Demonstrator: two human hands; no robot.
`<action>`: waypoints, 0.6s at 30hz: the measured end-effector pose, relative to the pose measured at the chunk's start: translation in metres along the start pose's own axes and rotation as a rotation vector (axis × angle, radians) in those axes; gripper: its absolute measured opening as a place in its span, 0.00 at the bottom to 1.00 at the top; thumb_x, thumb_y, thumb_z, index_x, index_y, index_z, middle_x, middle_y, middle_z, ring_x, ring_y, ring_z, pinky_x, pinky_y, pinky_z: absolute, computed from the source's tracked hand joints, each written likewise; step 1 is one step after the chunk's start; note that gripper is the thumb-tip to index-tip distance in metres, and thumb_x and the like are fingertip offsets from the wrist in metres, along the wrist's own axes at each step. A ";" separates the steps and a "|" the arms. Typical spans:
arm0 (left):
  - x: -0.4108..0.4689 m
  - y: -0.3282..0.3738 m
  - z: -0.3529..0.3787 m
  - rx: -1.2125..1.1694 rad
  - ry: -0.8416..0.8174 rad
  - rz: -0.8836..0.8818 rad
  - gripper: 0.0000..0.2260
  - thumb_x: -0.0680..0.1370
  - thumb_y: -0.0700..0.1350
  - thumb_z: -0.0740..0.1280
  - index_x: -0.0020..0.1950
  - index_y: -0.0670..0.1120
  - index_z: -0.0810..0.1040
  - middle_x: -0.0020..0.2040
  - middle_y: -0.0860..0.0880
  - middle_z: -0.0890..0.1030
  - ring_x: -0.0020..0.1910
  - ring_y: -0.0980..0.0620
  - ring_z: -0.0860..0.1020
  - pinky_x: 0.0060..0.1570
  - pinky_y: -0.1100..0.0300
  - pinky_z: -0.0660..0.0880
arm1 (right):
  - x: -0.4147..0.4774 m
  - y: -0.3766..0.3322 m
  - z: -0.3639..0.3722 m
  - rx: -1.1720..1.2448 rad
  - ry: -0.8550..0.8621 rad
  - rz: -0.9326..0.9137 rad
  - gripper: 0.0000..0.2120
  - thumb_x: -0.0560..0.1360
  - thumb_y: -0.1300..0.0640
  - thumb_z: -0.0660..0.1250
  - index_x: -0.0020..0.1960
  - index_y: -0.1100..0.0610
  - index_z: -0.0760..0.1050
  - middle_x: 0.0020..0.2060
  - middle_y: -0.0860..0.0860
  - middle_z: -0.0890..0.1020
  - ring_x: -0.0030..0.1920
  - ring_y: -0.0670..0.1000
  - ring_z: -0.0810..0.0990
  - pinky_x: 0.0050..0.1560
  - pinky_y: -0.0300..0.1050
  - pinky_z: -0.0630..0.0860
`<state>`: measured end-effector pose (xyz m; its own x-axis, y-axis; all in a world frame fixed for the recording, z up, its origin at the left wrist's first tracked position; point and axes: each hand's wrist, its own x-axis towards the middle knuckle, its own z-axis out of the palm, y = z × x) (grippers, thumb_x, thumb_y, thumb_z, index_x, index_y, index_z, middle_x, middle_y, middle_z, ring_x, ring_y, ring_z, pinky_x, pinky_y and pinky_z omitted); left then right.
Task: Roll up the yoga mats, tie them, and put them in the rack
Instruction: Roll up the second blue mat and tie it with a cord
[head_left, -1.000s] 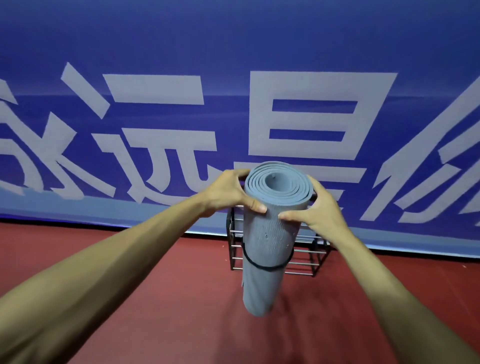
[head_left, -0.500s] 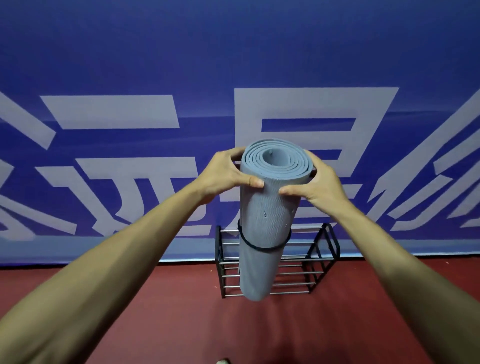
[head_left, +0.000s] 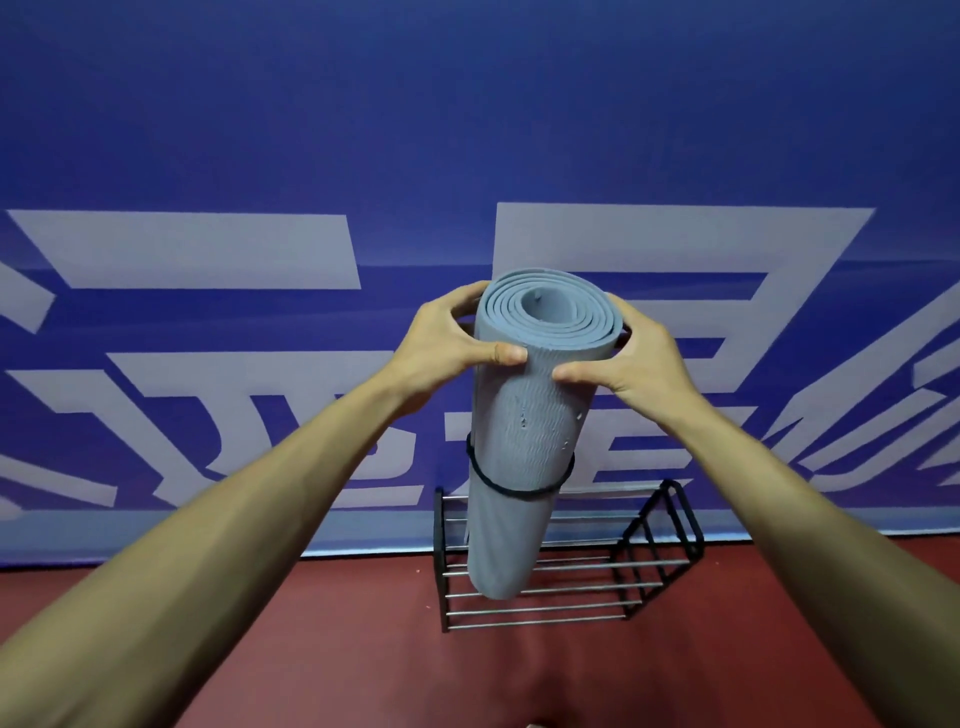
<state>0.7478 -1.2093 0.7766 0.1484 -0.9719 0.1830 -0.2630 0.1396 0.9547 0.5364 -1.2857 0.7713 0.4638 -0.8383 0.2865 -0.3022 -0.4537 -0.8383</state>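
Note:
A rolled grey-blue yoga mat (head_left: 524, 447) hangs upright in the air, its spiral top end facing me. A black band (head_left: 511, 488) circles its middle. My left hand (head_left: 452, 348) grips the top of the roll from the left, and my right hand (head_left: 636, 358) grips it from the right, thumbs on the near side. Below and behind the mat stands a low black metal rack (head_left: 660, 571) with silver bars on the red floor. The mat's lower end overlaps the rack's left part in view; I cannot tell if they touch.
A tall blue banner wall (head_left: 467, 130) with large pale characters rises right behind the rack. Red floor (head_left: 311, 649) spreads in front of and beside the rack.
The view has drawn closer to the rack and wall, with the mat still held upright in both hands. The mat's lower end now overlaps the rack's bars.

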 end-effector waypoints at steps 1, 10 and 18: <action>0.003 -0.003 0.000 -0.001 0.006 -0.006 0.30 0.60 0.46 0.80 0.59 0.57 0.76 0.57 0.57 0.80 0.57 0.59 0.78 0.57 0.60 0.76 | 0.005 0.004 0.002 -0.003 -0.009 0.000 0.40 0.54 0.48 0.82 0.65 0.45 0.73 0.54 0.36 0.80 0.56 0.35 0.77 0.53 0.28 0.73; 0.031 -0.032 0.000 0.101 0.004 -0.062 0.34 0.60 0.44 0.82 0.63 0.54 0.74 0.59 0.56 0.79 0.60 0.59 0.76 0.60 0.62 0.74 | 0.036 0.041 0.012 0.013 -0.091 0.008 0.42 0.52 0.47 0.83 0.64 0.45 0.73 0.54 0.37 0.81 0.57 0.38 0.77 0.55 0.34 0.73; 0.027 -0.069 0.009 0.172 0.034 -0.183 0.43 0.54 0.50 0.82 0.67 0.51 0.69 0.63 0.54 0.76 0.63 0.57 0.73 0.65 0.57 0.71 | 0.044 0.076 0.034 0.001 -0.245 0.077 0.48 0.50 0.48 0.85 0.67 0.47 0.68 0.57 0.38 0.79 0.60 0.41 0.76 0.62 0.46 0.74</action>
<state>0.7615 -1.2470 0.7136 0.2397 -0.9706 0.0218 -0.3869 -0.0749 0.9191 0.5622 -1.3468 0.7048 0.6270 -0.7724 0.1010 -0.3440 -0.3909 -0.8537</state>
